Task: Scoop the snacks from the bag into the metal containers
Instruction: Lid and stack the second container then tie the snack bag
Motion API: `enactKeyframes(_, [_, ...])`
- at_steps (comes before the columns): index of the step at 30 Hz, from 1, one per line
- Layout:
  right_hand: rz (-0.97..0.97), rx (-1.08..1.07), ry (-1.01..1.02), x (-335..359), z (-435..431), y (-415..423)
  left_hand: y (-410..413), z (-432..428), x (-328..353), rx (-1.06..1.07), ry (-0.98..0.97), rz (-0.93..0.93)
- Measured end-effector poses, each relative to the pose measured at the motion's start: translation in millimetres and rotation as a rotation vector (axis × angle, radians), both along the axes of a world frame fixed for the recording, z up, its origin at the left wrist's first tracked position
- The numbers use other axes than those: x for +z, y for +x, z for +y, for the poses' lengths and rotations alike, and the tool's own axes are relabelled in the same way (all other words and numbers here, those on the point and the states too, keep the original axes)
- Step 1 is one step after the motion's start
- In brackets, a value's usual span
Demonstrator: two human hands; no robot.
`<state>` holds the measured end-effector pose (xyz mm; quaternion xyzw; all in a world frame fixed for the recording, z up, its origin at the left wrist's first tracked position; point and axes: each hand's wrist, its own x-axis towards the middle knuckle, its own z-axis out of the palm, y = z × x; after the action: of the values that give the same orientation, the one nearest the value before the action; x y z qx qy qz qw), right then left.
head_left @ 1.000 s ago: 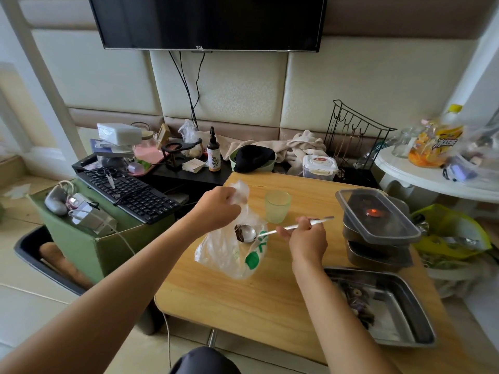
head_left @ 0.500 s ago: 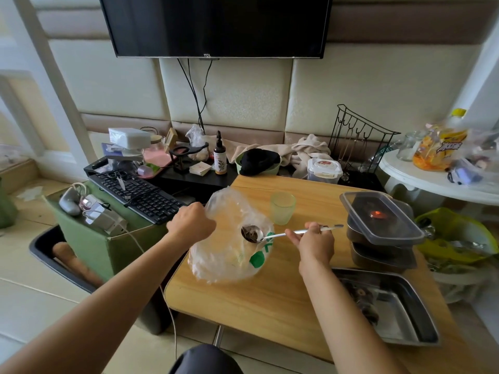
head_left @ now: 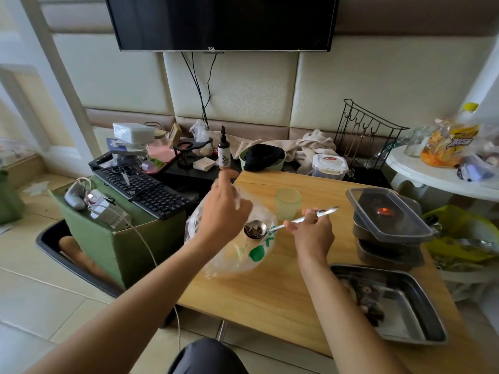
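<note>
A clear plastic bag [head_left: 237, 255] with a green logo lies on the wooden table [head_left: 270, 290]. My left hand [head_left: 222, 211] is over the bag's top and grips its plastic rim, thumb raised. My right hand [head_left: 312, 229] pinches the handle of a metal spoon [head_left: 255, 229]. The spoon's bowl holds dark snack pieces and hovers at the bag's mouth. An open metal tray [head_left: 413, 314] with some dark snacks sits at the near right of the table. Behind it stand stacked metal containers [head_left: 383, 249] under a clear plastic lid [head_left: 388, 214].
A pale green cup [head_left: 287, 202] stands just behind the spoon. Left of the table, a keyboard [head_left: 145, 187] sits on a green box [head_left: 108, 238]. A white side table [head_left: 442, 179] with snack bags is at the right. A wire rack [head_left: 364, 133] and clutter line the back.
My left hand swung from the bag's left side to over its top beside the spoon. The spoon stays at the bag's mouth with snacks in it. The view shifted a little.
</note>
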<state>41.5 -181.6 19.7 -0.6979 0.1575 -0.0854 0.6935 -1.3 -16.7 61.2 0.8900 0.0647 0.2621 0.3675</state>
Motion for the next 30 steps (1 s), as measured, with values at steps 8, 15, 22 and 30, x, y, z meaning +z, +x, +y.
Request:
enactKeyframes(8, [-0.079,-0.002,-0.04,8.4,-8.4,-1.6,6.1,4.2,-84.3,-0.087,-0.296,0.259])
enactKeyframes(15, [-0.217,0.007,-0.063,22.9,-11.0,-9.4,10.4,8.0,-99.1,-0.11,-0.375,0.212])
enactKeyframes(22, [-0.281,0.035,-0.106,24.8,-8.7,-13.2,14.7,4.6,-98.2,-0.162,-0.363,0.251])
enactKeyframes(30, [-0.617,0.186,-0.34,24.2,-10.8,-14.7,16.6,4.7,-94.9,-0.175,-0.323,0.282])
